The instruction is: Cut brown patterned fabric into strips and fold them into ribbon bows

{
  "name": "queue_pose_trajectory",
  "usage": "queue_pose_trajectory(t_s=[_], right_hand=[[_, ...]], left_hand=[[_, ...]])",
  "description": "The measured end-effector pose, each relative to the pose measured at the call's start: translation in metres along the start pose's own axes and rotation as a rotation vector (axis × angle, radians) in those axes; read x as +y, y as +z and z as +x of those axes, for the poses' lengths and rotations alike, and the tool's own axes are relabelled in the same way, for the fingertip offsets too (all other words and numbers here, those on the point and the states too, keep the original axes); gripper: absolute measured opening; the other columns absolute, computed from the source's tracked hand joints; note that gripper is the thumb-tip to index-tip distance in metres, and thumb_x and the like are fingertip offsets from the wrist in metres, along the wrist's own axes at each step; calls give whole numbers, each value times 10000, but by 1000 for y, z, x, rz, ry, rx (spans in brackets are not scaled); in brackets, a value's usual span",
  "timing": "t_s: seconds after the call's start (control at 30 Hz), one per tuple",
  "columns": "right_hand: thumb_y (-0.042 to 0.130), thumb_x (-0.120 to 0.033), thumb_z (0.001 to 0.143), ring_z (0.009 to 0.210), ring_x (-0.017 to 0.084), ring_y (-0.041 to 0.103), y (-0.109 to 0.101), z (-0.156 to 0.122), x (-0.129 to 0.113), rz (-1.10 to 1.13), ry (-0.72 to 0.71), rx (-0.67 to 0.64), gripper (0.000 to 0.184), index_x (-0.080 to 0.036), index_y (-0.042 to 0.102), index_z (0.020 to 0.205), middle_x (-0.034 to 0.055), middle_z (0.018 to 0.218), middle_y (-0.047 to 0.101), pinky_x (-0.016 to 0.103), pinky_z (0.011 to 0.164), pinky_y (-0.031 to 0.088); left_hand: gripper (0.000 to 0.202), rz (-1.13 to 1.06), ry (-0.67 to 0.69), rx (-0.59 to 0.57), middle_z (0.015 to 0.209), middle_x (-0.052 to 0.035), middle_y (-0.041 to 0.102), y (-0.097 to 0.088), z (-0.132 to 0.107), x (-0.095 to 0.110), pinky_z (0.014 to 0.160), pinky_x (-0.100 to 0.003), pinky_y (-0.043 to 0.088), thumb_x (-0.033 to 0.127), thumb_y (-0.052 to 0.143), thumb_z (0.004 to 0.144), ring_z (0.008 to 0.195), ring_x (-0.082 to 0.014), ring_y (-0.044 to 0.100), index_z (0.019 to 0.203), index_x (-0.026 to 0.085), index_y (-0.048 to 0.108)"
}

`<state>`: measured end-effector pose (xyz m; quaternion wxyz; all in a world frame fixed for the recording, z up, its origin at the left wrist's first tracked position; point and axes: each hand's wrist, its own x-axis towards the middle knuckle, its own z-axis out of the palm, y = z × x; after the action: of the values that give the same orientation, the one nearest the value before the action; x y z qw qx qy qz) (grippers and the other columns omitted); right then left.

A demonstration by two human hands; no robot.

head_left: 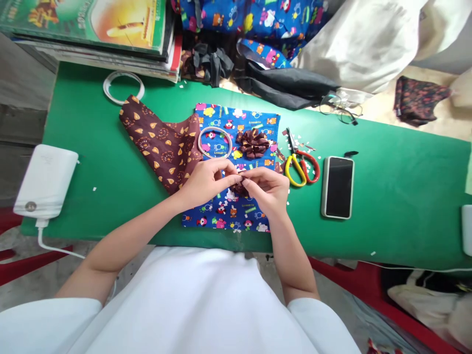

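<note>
My left hand (208, 181) and my right hand (268, 189) meet fingertip to fingertip over a blue patterned cloth (202, 216). Both pinch a small piece of dark brown fabric (240, 188), mostly hidden by my fingers. Just beyond them on the cloth sits a gathered brown fabric rosette (253, 143). To its left lies a ring of thin pale cord (199, 142). A brown printed cloth (158, 142) spreads out past my left hand. Scissors (304, 167) with one yellow and one red handle lie open to the right of my right hand.
A phone (338, 187) lies right of the scissors, and a white power bank (46, 182) with a cable is at far left. Stacked books (92, 29), a white coil (110, 91), eyeglasses (341, 109) and heaped fabrics line the back. Small scraps dot the green table (398, 196).
</note>
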<state>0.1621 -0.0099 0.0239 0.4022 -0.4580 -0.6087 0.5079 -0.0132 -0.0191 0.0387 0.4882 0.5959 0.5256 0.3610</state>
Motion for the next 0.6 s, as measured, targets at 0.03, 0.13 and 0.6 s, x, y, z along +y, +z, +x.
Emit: queue_pose_trajectory(t_s=[0.03, 0.13, 0.6], right_hand=[[671, -250, 756, 444, 64, 463, 0, 0, 1, 15, -10, 0, 68, -200, 707, 784, -38, 538, 573, 205, 426, 355], [683, -250, 754, 442, 61, 461, -1, 0, 2, 44, -23, -1, 57, -203, 703, 780, -40, 542, 576, 205, 432, 357], [709, -386, 746, 429, 50, 371, 3, 2, -1, -20, 73, 19, 238, -181, 613, 675, -60, 501, 473, 198, 414, 285]], left_hand=[[178, 6, 0, -2, 735, 19, 620, 0, 0, 0, 520, -206, 337, 320, 655, 794, 542, -57, 440, 744, 150, 638], [176, 23, 3, -2, 729, 23, 618, 0, 0, 1, 521, -207, 335, 317, 646, 805, 546, -59, 443, 743, 152, 635], [176, 186, 112, 24, 727, 7, 617, 5, -2, -2, 597, -224, 357, 278, 576, 856, 619, -97, 487, 731, 162, 618]])
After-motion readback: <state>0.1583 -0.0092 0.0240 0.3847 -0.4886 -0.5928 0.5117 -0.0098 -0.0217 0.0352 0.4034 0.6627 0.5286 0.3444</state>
